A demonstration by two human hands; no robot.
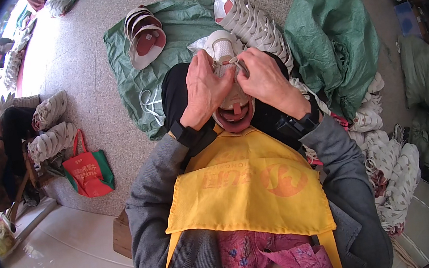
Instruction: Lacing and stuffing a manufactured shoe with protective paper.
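A white and beige shoe upper with a pinkish-red lining lies over my lap, its toe pointing away from me and its collar towards my yellow apron. My left hand is closed on the upper's left side, thumb pressed near the tongue. From the other side, my right hand has its fingers and thumb pinched together around a beige shoelace at the eyelets. The lace shows only in part, as the fingers cover the rest of it.
A green woven sheet carries nested shoe uppers, loose white laces and a row of laced uppers. A green sack and piled uppers stand right. Left are a red-green bag and another person.
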